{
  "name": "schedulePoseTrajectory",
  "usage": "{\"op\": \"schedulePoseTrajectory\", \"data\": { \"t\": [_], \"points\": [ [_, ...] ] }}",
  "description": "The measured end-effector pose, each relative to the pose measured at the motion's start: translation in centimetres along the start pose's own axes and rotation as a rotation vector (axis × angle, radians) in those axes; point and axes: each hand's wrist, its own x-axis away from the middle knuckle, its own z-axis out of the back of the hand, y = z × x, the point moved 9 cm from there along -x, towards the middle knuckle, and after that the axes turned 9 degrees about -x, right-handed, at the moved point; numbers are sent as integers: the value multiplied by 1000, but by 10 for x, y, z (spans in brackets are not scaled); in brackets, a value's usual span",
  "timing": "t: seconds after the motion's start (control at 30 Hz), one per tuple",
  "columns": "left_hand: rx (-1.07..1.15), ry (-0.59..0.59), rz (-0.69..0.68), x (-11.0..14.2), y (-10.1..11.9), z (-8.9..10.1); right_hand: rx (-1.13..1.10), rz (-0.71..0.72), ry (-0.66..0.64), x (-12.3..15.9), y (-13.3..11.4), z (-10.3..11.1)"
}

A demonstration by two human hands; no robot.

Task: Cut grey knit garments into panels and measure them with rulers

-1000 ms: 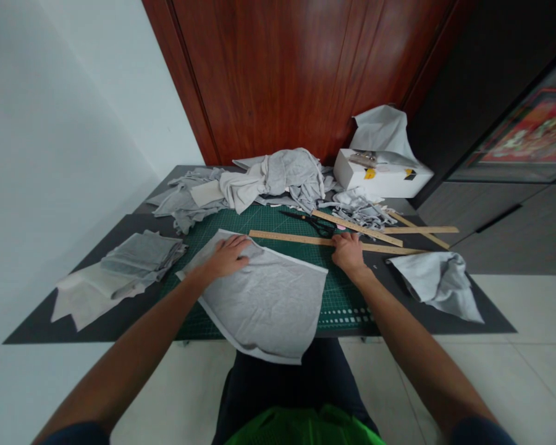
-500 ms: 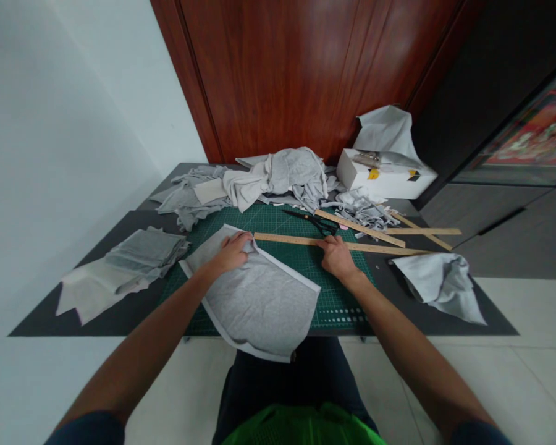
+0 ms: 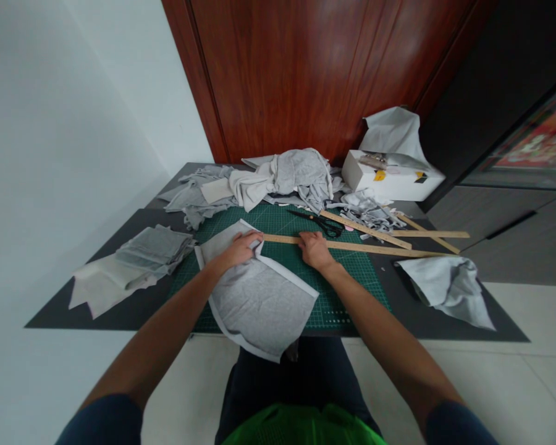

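A piece of light grey fabric [image 3: 259, 300] with pale folded edges lies partly on the green cutting mat [image 3: 282, 219] and hangs over the table's front edge. My left hand [image 3: 241, 248] is closed on its upper edge, where the cloth bunches up under the fingers. From beside those fingertips a long wooden ruler [image 3: 361, 247] runs off to the right. My right hand [image 3: 315, 250] has its fingers curled on this ruler, to the right of my left hand. Just behind the right hand lie black scissors [image 3: 327, 227].
Crumpled grey cloth [image 3: 301, 173] is heaped along the back. Folded cloths [image 3: 152, 253] lie at left, another grey cloth [image 3: 449, 287] at right. More wooden rulers [image 3: 366, 228] cross near fabric scraps [image 3: 370, 210]. A white box [image 3: 393, 176] stands at back right.
My right hand has slid left along the ruler, closer to my left hand. The cloth's upper edge has turned and bunched slightly under my left hand. The view has shifted a little.
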Motion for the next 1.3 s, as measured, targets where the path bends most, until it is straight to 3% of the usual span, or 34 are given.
{"op": "schedulePoseTrajectory", "data": {
  "t": [0.1, 0.4, 0.7, 0.8, 0.9, 1.07, 1.3],
  "points": [
    [2, 6, -13, 2, 3, 1, 43, -17, -5, -1, -3, 2],
    [33, 35, -1, -7, 0, 1, 137, 39, 69, 27, -9, 36],
    [42, 67, 16, -8, 0, -2, 75, 186, 5, 44, -44, 50],
    [37, 54, 0, -6, 2, -1, 103, 237, -33, 52, -46, 51],
    [36, 48, -8, -5, 4, 0, 147, 259, -82, 58, -27, 58],
    [43, 30, -57, -13, 18, -4, 162, 311, -219, 70, 29, 69],
    [19, -53, -310, -34, 79, -19, 165, 302, -379, 98, 83, 72]
  ]
}}
